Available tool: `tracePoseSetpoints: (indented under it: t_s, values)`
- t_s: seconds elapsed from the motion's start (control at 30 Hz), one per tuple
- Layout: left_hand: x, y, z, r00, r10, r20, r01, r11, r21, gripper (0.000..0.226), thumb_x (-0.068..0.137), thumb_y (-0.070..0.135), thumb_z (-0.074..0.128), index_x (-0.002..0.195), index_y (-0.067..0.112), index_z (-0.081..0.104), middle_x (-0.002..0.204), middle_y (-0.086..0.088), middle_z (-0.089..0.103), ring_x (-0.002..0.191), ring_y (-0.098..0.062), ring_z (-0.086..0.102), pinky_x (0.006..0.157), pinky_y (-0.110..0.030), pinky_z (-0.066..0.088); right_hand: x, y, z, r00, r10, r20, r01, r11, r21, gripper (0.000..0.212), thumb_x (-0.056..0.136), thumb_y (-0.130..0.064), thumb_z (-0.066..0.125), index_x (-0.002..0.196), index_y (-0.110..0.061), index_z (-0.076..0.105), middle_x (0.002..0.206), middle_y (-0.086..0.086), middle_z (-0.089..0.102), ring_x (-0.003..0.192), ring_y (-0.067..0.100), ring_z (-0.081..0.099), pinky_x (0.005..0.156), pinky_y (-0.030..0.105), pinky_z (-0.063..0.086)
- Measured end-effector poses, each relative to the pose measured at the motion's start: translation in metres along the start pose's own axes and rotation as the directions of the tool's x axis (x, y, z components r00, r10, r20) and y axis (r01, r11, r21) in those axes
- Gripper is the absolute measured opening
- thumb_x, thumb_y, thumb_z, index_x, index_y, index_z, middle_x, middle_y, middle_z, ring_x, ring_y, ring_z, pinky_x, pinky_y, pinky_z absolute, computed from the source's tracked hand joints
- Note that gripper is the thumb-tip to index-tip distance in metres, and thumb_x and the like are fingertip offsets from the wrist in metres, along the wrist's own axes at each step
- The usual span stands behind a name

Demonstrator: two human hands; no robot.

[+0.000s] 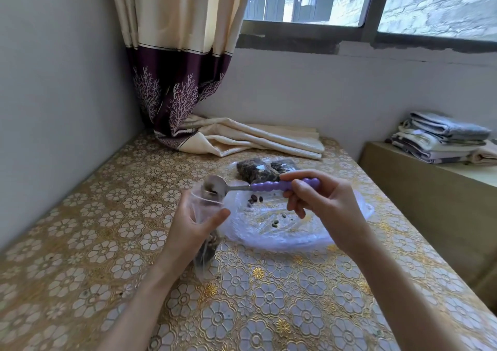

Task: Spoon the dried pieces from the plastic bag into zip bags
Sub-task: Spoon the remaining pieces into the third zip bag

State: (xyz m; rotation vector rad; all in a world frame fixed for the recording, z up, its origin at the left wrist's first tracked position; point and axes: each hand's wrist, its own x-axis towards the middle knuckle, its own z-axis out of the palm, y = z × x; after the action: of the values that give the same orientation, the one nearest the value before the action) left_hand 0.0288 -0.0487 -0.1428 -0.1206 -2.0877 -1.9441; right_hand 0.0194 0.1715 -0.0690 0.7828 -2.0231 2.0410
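Left hand [188, 224] curls its grip around one clear, crinkled zip bag [205, 245] above the embossed floral table [269, 297]. Right hand [320, 202] pinches one beaded purple-handled metal spoon [258, 186], bowl at the bag's mouth. Flattened plastic bag [282, 227] holds few dark dried pieces [255, 198]

I see my left hand [188, 224] holding a zip bag [205, 243] over the table [269, 310], the spoon [258, 185] at its mouth. The plastic bag [282, 224] lies right of it, filled bags [266, 170] behind, towels [443, 138] far right.
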Motion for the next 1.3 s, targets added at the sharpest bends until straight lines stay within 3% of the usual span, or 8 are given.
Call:
tracePoseSetpoints:
  t_s: [0.13,0.3,0.4,0.53,0.67,0.93,1.13,1.3]
  values:
    - [0.0,0.001,-0.001,1.0,-0.008,-0.01,0.008,1.0,-0.014,0.083,0.04,0.071,0.076,0.111,0.043,0.043,0.109,-0.002,0.066,0.1,-0.019,0.065,0.089,-0.037,0.051,0.001,0.003,-0.003,0.999,-0.035,0.001,0.035,0.999,-0.03,0.025,0.088,0.007,0.052,0.089,-0.01,0.07,0.064,0.008,0.066,0.056,0.016,0.059,0.05,0.021,0.045]
    - [0.0,0.001,-0.004,0.999,-0.002,-0.038,0.003,1.0,0.01,0.087,0.048,0.068,0.075,0.12,0.027,0.046,0.105,-0.001,0.069,0.1,-0.018,0.065,0.094,-0.047,0.047,0.008,0.017,-0.018,0.985,0.005,-0.171,0.004,0.999,0.052,0.019,0.092,0.002,0.049,0.09,-0.005,0.067,0.064,0.006,0.065,0.054,0.014,0.058,0.048,0.02,0.046]
    - [0.0,0.0,-0.006,0.997,0.0,-0.081,0.003,0.999,0.034,0.076,0.054,0.063,0.072,0.118,0.03,0.048,0.104,-0.001,0.069,0.097,-0.02,0.066,0.093,-0.05,0.047,0.01,0.037,-0.029,0.965,0.019,-0.263,-0.043,0.995,-0.089,0.015,0.092,0.001,0.05,0.093,-0.002,0.065,0.064,0.008,0.064,0.053,0.012,0.058,0.047,0.019,0.046]
    - [-0.002,0.001,-0.006,0.995,0.024,-0.1,-0.021,0.999,0.027,0.074,0.053,0.065,0.072,0.115,0.031,0.05,0.101,-0.003,0.069,0.088,-0.02,0.068,0.085,-0.047,0.052,0.011,0.068,-0.04,0.935,0.074,-0.348,-0.168,0.953,-0.25,0.012,0.092,-0.004,0.054,0.094,0.0,0.065,0.065,0.011,0.064,0.054,0.013,0.059,0.051,0.024,0.047]
    - [-0.004,0.002,-0.009,0.992,0.051,-0.114,-0.051,0.999,0.006,0.067,0.054,0.063,0.073,0.111,0.035,0.052,0.104,-0.004,0.067,0.087,-0.019,0.069,0.076,-0.035,0.056,0.01,0.085,-0.043,0.913,0.095,-0.396,-0.216,0.937,-0.275,0.013,0.092,-0.009,0.055,0.086,-0.014,0.065,0.064,0.006,0.064,0.055,0.01,0.06,0.053,0.026,0.047]
    - [-0.002,0.002,-0.01,0.985,0.078,-0.157,-0.079,0.997,-0.004,0.068,0.053,0.062,0.074,0.11,0.032,0.052,0.094,-0.006,0.069,0.077,-0.017,0.069,0.067,-0.019,0.053,0.014,0.091,-0.036,0.932,0.203,-0.3,-0.279,0.931,-0.236,0.017,0.093,-0.009,0.054,0.085,-0.02,0.064,0.065,0.007,0.064,0.058,0.016,0.06,0.054,0.026,0.047]
    - [-0.001,0.0,-0.011,0.984,0.074,-0.165,-0.072,0.997,0.018,0.075,0.049,0.071,0.071,0.11,0.032,0.052,0.093,-0.003,0.07,0.078,-0.02,0.069,0.083,-0.046,0.053,0.017,0.091,-0.033,0.91,0.371,-0.186,-0.385,0.922,-0.046,0.015,0.094,-0.005,0.051,0.096,-0.005,0.065,0.072,0.011,0.061,0.059,0.015,0.058,0.053,0.023,0.046]
    - [-0.001,0.0,-0.011,0.983,0.076,-0.165,-0.072,0.997,0.034,0.075,0.05,0.071,0.071,0.11,0.032,0.051,0.095,-0.003,0.07,0.082,-0.019,0.069,0.085,-0.048,0.052,0.017,0.092,-0.035,0.876,0.469,-0.111,-0.46,0.882,0.102,0.016,0.094,-0.007,0.05,0.093,-0.001,0.065,0.07,0.01,0.061,0.056,0.014,0.058,0.052,0.021,0.047]
